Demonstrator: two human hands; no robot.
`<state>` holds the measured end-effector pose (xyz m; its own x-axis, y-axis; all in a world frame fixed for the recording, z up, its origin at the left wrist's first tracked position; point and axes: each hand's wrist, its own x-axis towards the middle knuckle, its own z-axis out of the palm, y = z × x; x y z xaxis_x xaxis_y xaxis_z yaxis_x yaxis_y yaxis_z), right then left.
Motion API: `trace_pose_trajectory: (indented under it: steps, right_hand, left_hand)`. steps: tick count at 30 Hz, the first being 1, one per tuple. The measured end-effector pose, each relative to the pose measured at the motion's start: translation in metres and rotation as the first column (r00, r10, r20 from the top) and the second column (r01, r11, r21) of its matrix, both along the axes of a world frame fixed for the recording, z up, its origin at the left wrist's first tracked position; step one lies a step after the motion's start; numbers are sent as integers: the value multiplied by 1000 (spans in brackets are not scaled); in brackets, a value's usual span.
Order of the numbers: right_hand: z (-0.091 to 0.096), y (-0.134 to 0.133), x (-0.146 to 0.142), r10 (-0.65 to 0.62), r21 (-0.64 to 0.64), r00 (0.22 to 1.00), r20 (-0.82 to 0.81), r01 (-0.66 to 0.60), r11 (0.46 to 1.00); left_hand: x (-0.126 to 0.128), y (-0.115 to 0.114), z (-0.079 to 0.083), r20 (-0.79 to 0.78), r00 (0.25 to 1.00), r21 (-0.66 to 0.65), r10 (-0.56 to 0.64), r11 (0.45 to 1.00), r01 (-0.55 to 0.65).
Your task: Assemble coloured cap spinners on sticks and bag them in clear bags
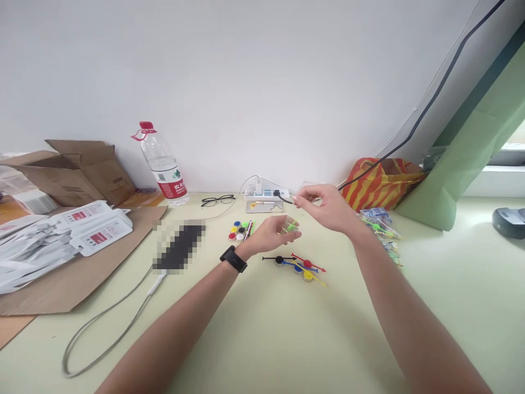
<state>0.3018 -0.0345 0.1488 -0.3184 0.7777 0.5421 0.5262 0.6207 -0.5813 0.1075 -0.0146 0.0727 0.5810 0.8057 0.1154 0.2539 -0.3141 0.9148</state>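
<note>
Could drop the green piece pinched loosely in left hand, right hand fingertips closed on something unclear, onto the coloured pieces below

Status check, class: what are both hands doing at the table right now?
Left hand closed on green arrow piece. Right hand raised beside it, fingertips pinched, contents unclear. Finished coloured spinners lie just below.

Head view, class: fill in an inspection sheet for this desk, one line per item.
Surface: pale green table, cardboard sheet at its left.
Job's things: green piece in left hand; coloured arrows and caps beside it.
Clutter: bottle, glasses, white packs, box, striped bag.
Hands: left hand closed on green piece; right hand pinched, contents unclear.
Cables: grey cable, power strip, black cable.
Surroundings: white wall.
</note>
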Motion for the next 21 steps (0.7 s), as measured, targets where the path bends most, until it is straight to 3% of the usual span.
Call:
trace_pose_trajectory:
  steps: [4,6,9,11,13,17,21]
  right_hand:
    - [-1,-3,-12,-103,221,995,-7,102,970]
    - [0,-6,-14,-107,227,994,5,103,969]
    - [-4,-9,-18,60,7,987,146,-62,998]
    - [-14,-9,-23,235,-230,930,284,-172,958]
    - [-30,-8,-33,348,-404,845,406,-175,898]
    - [-61,-6,-56,386,-497,745,545,-84,864]
    - [-66,-3,-60,432,-540,719,544,-94,837]
  left_hand:
    - [-5,11,-15,161,987,-228,24,974,14]
    - [-9,16,-21,261,962,-296,81,955,0]
    - [-14,25,-29,385,909,-348,160,937,-17]
    - [-16,29,-34,373,903,-360,214,930,-72]
    - [-18,31,-37,328,906,-373,267,918,-136]
    - [-19,31,-40,309,900,-409,307,897,-165]
    - [-20,33,-44,271,921,-347,281,921,-179]
